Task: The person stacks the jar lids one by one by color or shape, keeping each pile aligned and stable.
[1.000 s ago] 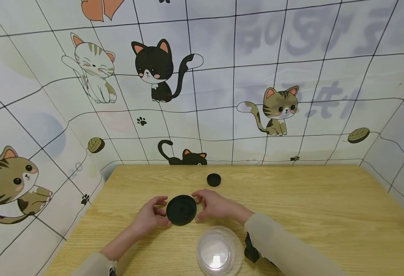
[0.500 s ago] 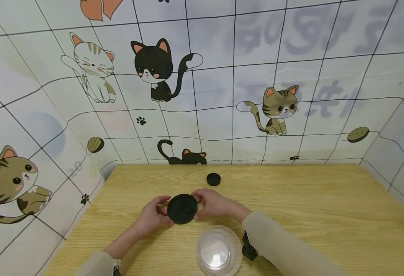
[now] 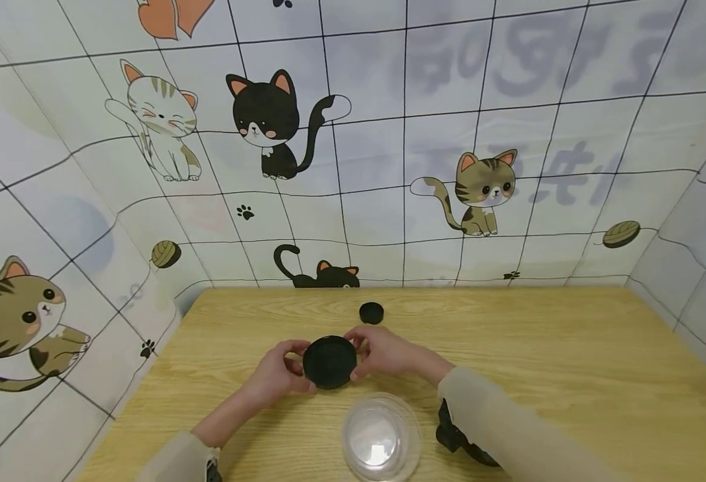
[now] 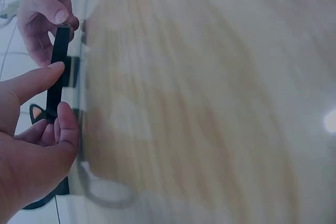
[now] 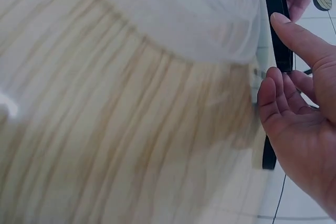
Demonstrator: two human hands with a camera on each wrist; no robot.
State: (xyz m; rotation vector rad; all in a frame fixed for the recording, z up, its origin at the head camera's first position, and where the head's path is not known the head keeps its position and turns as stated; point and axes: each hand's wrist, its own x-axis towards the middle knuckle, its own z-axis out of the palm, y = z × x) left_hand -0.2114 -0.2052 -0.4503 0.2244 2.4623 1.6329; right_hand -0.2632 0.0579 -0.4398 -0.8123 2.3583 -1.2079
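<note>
Both hands hold a black round lid [image 3: 330,362] by opposite edges, over the left middle of the table. My left hand [image 3: 274,371] pinches its left side between thumb and fingers. On the other side, my right hand [image 3: 384,352] grips the rim in the same way. The wrist views catch the lid [image 4: 59,51] edge-on, raised off the tabletop. A clear round plastic container [image 3: 379,435] stands in front of the lid, nearer the person. Behind, towards the far edge, lies a smaller black round disc [image 3: 371,312].
The wood-grain table [image 3: 539,375] reaches far to the right of the hands. A wall covering [image 3: 377,214] printed with cartoon cats rises at the table's far edge and along both sides.
Both hands have carried the lid a little to the right and slightly away from the person. Its shallow inner side shows more clearly now. The container and small disc have stayed put.
</note>
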